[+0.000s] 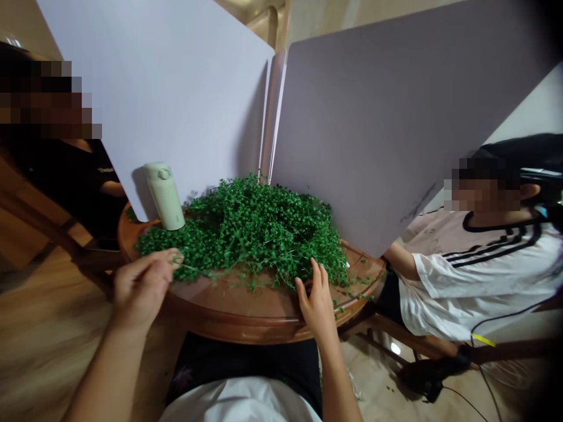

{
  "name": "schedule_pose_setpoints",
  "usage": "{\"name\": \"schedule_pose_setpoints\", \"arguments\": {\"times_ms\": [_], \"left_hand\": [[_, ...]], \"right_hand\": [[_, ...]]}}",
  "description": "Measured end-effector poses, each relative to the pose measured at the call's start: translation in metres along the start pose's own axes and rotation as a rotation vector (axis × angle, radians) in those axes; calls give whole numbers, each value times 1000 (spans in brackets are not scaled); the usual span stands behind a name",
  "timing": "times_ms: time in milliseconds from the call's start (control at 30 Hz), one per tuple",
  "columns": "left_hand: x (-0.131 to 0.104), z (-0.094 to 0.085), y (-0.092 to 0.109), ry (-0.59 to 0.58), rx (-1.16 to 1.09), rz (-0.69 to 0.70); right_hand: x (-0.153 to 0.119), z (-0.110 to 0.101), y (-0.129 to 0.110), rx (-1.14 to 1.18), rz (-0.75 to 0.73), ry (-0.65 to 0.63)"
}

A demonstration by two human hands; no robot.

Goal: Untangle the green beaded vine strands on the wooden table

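Observation:
A big heap of small-leaved green sprigs (268, 228) covers much of the round wooden table. At the heap's left front, my left hand (145, 287) is closed in a pinch on a thin stem (196, 269) that runs right toward the greenery. Whether the stem is loose or joined to the heap, I cannot tell. My right hand (317, 299) rests at the heap's front right edge, fingers apart and pointing into the leaves, with nothing visibly gripped.
A pale green bottle (166, 199) stands at the left back. Two boards, a white one (176, 88) and a grey one (373, 117), rise behind the heap. The table (237, 302) has a rounded front edge. People sit on both sides; a cable (488, 319) hangs at right.

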State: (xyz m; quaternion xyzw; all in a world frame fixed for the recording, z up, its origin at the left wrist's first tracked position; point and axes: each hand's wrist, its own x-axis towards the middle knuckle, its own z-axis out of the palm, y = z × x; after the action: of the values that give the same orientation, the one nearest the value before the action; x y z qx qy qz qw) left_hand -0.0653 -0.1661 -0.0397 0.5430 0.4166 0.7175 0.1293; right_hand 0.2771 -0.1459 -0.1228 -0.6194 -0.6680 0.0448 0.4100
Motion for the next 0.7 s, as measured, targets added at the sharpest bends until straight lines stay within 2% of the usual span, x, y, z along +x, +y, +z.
{"name": "schedule_pose_setpoints", "arguments": {"times_ms": [67, 133, 233, 300, 400, 467, 533, 633, 700], "left_hand": [[9, -10, 3, 117, -127, -20], [17, -19, 9, 171, -256, -67], [21, -23, 17, 183, -377, -121], [18, -22, 19, 168, -483, -160], [15, -24, 15, 185, -852, -220], [15, -28, 12, 246, -1158, -246], [15, -32, 9, 307, -1361, -269], [12, -33, 7, 328, -1434, -289], [8, -29, 6, 311, -1343, -316]], "right_hand": [[3, 0, 4, 44, -9, 28], [5, -2, 9, 97, -52, 35], [4, -5, 15, 260, -74, -1], [2, -8, 19, 426, -27, 6], [-2, -10, 23, 595, 77, 96], [-2, -11, 24, 602, 116, 114], [-2, -12, 25, 573, 127, 102], [-3, -13, 24, 552, 128, 128], [-5, -13, 22, 564, 134, 182]]}}
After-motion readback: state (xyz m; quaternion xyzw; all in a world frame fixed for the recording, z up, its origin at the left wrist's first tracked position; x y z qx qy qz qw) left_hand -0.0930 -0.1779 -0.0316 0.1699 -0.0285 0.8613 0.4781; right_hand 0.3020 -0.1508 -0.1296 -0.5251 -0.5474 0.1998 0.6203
